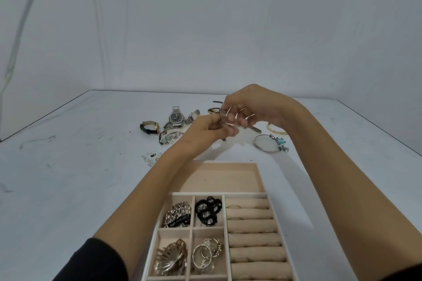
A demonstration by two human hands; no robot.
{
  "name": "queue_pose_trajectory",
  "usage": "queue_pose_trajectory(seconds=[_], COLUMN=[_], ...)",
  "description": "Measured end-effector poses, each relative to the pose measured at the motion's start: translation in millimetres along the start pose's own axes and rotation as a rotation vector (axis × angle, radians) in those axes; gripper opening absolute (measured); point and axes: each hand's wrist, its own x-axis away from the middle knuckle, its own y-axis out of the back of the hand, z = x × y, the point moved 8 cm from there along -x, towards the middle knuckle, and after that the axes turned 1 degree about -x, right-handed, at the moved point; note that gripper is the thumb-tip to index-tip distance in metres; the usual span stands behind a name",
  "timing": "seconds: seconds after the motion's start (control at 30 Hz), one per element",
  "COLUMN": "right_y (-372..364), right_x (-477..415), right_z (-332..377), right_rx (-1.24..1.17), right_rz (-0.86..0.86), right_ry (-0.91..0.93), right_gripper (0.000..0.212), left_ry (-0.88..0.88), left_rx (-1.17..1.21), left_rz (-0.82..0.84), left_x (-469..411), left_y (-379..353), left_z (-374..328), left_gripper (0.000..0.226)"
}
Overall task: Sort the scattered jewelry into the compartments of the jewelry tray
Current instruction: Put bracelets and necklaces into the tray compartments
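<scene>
Beige velvet down front: rectangular jewelry tray [262,180] with a white rim, set on the white tabletop [68,178] close to the camera. Above and beyond its far edge, both hands up off the surface, meeting fingertip to fingertip. From the lower left, left hand [205,130], grip narrow, pinching a small thin metal piece [221,116], looped, blurred, too small to name further. Arched over from the right, right hand [251,107], fingers curled, grip just as tight on the same piece from above. So: held in the air between the two hands, over the scattered pile, not in any compartment.

Inside the tray: chunky silver chain [178,212] in the far-left small compartment, black hair ties [207,211] in the one beside it, gold claw hair clip [171,258] in the near-left one, silver hoops [205,255] just to its right. Along the right side, rows of beige ring rolls [251,226], with a thin ring [234,206] tucked into the top slot.

Out on the tabletop past the hands: silver metal-band watch with a dark dial [176,117], black-strap watch with a gold case [149,127] to its left, heap of pale beaded pieces [169,138] just in front. Off to the right, silver bangle with blue charms [269,142], and a gold bangle [276,130] just behind it. Black sleeve [91,262] at the left elbow.
</scene>
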Motion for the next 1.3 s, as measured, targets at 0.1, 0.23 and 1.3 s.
queue_pose_trajectory(seconds=[0.1, 0.23, 1.3], right_y=[-1, -11, -23], right_x=[1, 0, -3], right_z=[5, 21, 56], right_rx=[-0.138, -0.301, -0.61], right_rz=[0.003, 0.034, -0.081], right_ry=[0.022, 0.099, 0.361], right_gripper=[0.014, 0.015, 0.011], left_ry=[0.031, 0.069, 0.256], left_rx=[0.173, 0.354, 0.67], left_rz=[0.019, 0.067, 0.133], left_x=[6, 9, 13], left_y=[1, -3, -1], left_z=[5, 5, 9], left_gripper=[0.018, 0.019, 0.028])
